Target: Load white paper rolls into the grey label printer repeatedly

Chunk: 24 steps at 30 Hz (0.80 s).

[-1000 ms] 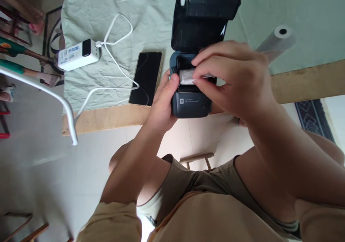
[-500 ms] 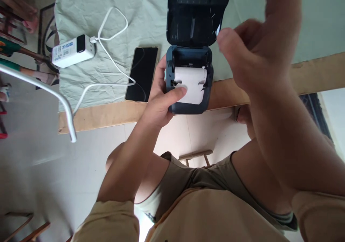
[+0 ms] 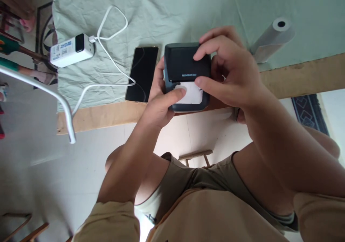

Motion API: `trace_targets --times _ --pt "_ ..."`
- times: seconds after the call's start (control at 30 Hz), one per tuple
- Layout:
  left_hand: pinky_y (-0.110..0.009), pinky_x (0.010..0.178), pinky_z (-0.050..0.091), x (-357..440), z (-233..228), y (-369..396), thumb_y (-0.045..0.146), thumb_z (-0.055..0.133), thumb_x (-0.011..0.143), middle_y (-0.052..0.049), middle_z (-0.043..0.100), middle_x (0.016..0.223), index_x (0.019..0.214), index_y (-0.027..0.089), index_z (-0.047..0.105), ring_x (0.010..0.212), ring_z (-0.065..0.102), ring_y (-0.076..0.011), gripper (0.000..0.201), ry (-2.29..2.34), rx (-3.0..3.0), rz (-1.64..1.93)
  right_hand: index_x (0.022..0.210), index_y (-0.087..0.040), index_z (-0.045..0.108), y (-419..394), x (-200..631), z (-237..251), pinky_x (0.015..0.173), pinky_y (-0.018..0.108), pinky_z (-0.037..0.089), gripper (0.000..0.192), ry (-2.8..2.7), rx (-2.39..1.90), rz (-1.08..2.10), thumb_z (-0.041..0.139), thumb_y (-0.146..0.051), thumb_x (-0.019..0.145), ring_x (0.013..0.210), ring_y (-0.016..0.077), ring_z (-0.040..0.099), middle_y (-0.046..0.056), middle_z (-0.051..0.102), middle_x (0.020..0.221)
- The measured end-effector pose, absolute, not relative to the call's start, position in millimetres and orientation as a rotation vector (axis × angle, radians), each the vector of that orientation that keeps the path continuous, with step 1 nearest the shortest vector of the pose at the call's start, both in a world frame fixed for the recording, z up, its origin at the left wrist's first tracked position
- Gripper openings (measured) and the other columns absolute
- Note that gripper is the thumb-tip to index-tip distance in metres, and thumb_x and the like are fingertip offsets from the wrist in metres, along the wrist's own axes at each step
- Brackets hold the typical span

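Note:
A dark blue-black label printer [image 3: 183,60] with NIIMBOT lettering is held over the table edge. My left hand [image 3: 163,103] grips its left side, the thumb pressing on a white label strip [image 3: 192,94] that comes out below the lid. The strip has ragged torn edges. At the printer's right, my right hand [image 3: 231,67] has its thumb at the lid's lower corner and its curled fingers on the lid's upper right. The lid lies down over the printer body; the label roll inside is hidden.
A phone [image 3: 142,73] lies left of the printer. Farther left, a white power bank [image 3: 71,50] has a white cable [image 3: 107,51] plugged in. On the right stands a roll of white paper [image 3: 273,39]. A white metal tube [image 3: 60,100] crosses the left foreground.
The printer lid, raised half a second ago, has swung down over the body. My right hand has moved down and left onto it. The paper roll at right has come into view.

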<state>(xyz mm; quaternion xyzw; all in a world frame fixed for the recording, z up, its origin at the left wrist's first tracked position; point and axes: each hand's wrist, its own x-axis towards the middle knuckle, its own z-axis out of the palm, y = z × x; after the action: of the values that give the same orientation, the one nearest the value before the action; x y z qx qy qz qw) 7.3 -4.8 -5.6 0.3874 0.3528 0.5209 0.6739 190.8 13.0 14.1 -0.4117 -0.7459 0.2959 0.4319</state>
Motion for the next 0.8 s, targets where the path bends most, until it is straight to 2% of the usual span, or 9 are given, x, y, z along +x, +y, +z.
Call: trace_targets --times 0.1,0.2,0.3,0.4,0.53,0.63,0.8 --pt "-0.03 0.088 0.056 9 -3 -6 0.023 0.067 0.077 0.002 0.067 0.101 0.116 0.03 0.055 0.111 0.066 -0.0204 0.042 0.728 0.863 1.204 0.108 -0.027 0.06 10 188 13 0.057 0.023 0.043 0.026 -1.772 -0.983 0.827 0.062 -0.038 0.085 0.086 0.0097 0.054 0.002 0.053 0.127" --pt "-0.032 0.097 0.053 9 -1 -8 0.04 0.063 0.082 -0.002 0.067 0.112 0.115 0.029 0.056 0.125 0.058 -0.023 0.036 0.747 0.857 1.213 0.125 -0.032 0.048 7 184 16 0.056 0.02 0.044 0.042 -1.656 -0.965 1.028 0.06 -0.034 0.085 0.092 0.0105 0.058 -0.001 0.05 0.135" --pt "-0.034 0.099 0.051 9 1 -11 0.049 0.065 0.079 -0.006 0.069 0.114 0.112 0.026 0.06 0.132 0.053 -0.0274 0.041 0.842 0.888 1.169 0.133 -0.03 0.04 4 182 18 0.062 0.024 0.049 0.054 -1.633 -0.975 1.235 0.061 -0.031 0.083 0.084 0.0104 0.058 0.001 0.055 0.125" --pt "-0.036 0.094 0.054 12 1 -14 0.047 0.068 0.076 -0.006 0.07 0.105 0.109 0.024 0.062 0.131 0.053 -0.0307 0.041 0.857 0.925 1.179 0.129 -0.028 0.041 5 181 15 0.076 0.027 0.053 0.053 -1.687 -0.911 1.244 0.064 -0.033 0.08 0.093 0.0134 0.059 0.001 0.057 0.115" --pt "-0.033 0.082 0.057 18 1 -18 0.037 0.061 0.082 -0.005 0.068 0.092 0.105 0.023 0.061 0.127 0.057 -0.0295 0.027 0.837 0.912 1.278 0.129 -0.032 0.039 5 181 4 0.079 0.03 0.054 0.056 -1.658 -0.887 1.27 0.066 -0.037 0.079 0.096 0.0151 0.06 0.001 0.055 0.119" --pt "-0.029 0.076 0.057 15 2 -18 0.031 0.058 0.084 -0.005 0.068 0.095 0.108 0.022 0.06 0.128 0.057 -0.0284 0.026 0.777 0.926 1.245 0.132 -0.032 0.037 4 182 -2 0.084 0.032 0.055 0.06 -1.644 -0.879 1.257 0.066 -0.041 0.079 0.099 0.0162 0.059 0.002 0.054 0.12" --pt "-0.028 0.076 0.057 5 1 -15 0.029 0.066 0.083 -0.004 0.068 0.097 0.11 0.021 0.061 0.127 0.058 -0.0277 0.029 0.701 0.984 1.14 0.134 -0.034 0.036 3 184 -9 0.083 0.035 0.056 0.067 -1.716 -0.927 1.129 0.068 -0.046 0.076 0.1 0.0183 0.058 0.003 0.054 0.122"
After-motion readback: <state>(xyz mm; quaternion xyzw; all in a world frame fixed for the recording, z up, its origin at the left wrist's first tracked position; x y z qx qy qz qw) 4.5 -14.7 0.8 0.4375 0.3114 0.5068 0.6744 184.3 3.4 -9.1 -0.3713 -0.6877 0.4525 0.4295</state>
